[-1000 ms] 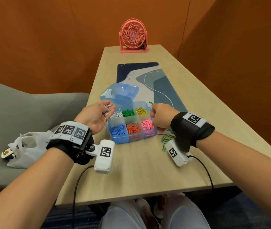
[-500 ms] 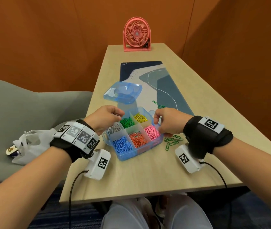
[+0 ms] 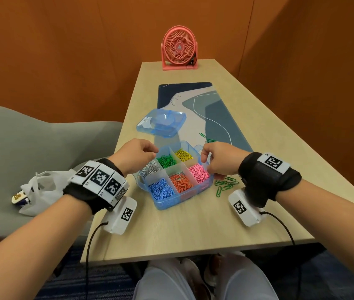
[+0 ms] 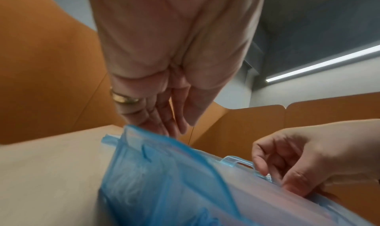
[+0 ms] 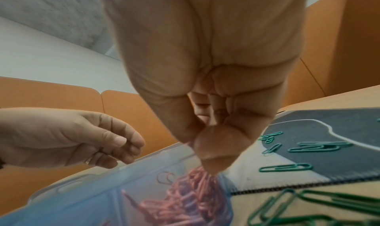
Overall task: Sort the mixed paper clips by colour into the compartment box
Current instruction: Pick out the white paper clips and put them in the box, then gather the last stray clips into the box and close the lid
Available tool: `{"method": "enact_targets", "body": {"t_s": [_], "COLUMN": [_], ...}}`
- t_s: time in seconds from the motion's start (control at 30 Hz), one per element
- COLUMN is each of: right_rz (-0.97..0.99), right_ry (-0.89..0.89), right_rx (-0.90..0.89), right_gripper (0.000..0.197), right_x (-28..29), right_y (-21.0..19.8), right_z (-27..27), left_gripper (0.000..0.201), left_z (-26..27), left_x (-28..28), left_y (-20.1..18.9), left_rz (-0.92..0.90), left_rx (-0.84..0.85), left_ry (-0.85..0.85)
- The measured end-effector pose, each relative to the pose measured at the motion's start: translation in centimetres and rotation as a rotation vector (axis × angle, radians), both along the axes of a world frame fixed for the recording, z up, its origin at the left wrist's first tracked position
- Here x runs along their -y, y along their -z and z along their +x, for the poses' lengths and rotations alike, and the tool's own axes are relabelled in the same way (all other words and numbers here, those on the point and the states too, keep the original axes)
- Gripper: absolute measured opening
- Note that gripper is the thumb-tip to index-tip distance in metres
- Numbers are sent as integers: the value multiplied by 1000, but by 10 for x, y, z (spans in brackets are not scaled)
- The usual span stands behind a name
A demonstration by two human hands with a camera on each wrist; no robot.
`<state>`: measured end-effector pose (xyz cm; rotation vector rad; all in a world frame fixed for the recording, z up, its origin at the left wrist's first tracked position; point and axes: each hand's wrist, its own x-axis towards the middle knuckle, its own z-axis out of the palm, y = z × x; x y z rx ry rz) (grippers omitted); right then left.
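Observation:
The blue compartment box [image 3: 171,204] sits near the table's front edge. Its cells hold white [image 3: 151,168], green, yellow, blue, orange and pink clips [image 3: 199,174], each colour apart. My left hand [image 3: 141,154] hovers over the white cell at the box's left rear. Its fingers [image 4: 164,115] point down loosely and nothing shows in them. My right hand [image 3: 215,161] pinches the box's right rim beside the pink clips [image 5: 185,202]. Several loose green clips [image 3: 225,185] lie on the table right of the box.
The box's blue lid [image 3: 161,123] lies behind it on a patterned desk mat [image 3: 193,100], where more green clips [image 3: 208,139] lie. A pink fan [image 3: 179,49] stands at the far end. A grey chair with a white plastic bag [image 3: 35,191] is to the left.
A second ago my left palm faced up with white clips in it. It has since turned over above the white cell and the clips have left it. My right hand stayed at the box's right side.

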<state>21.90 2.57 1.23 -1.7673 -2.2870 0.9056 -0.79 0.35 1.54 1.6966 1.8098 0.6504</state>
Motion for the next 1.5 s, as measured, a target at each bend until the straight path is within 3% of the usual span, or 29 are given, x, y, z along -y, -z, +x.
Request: {"method": "enact_targets", "body": {"t_s": [0.23,0.37,0.47,0.53,0.6,0.7,0.83,0.97,1.07,1.17,1.3,1.5], "right_rz": [49,54,27,30,31,-16,-96,72,70,55,30,-68], "right_ry": [49,92,102,88,72,55,92,57,-149,-281,-420,-485], "right_rx": [-35,-67,-82,-65,-45,-40,-116,178,510,636,723,610], "right_gripper": [20,21,20,20,20,19,9,26,38,47,51,60], "right_x": [-5,-23,-40,-51,-59,-69,-88,-110,-110,-104,-81,-32], "right_y": [2,-5,-9,-10,-11,-9,-17,-20,-11,-9,0,4], "right_z": [1,-4,-10,-16,-20,-21,-11,-3,-8,-5,8,33], "left_gripper": [17,17,33,39,31,12,12,16,18,22,15,14], "left_z": [0,6,17,24,27,24,15,6,3,1,2,21], "left_x": [11,17,25,29,26,18,8,0,-4,-9,-13,-7], "left_y": [-5,-5,-7,-3,4,11,13,13,12,9,6,11], "left_rz": [-188,-1,0,-27,16,76,124,181,218,246,249,235], "left_rx": [-227,-264,-230,-378,-511,-553,-557,-438,-411,-403,-394,-404], "left_ry": [189,175,259,347,359,332,294,225,186,160,144,166]}}
